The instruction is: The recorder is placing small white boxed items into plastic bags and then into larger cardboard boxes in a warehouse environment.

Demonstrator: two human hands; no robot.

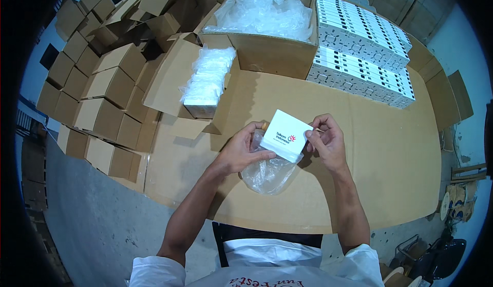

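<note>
A small flat white box (285, 133) with a little red mark is held between both hands over the cardboard-covered table (390, 158). My left hand (241, 151) grips the box's lower left side together with a clear plastic bag (267, 174) that hangs below the box. My right hand (324, 142) pinches the box's right edge. The box's lower end sits in the mouth of the bag.
An open carton (267, 56) full of clear plastic bags stands at the back. Another open carton (208, 81) to its left holds bagged white boxes. Rows of white boxes (362, 50) are stacked at the back right. Several closed cartons (97, 91) are piled on the left.
</note>
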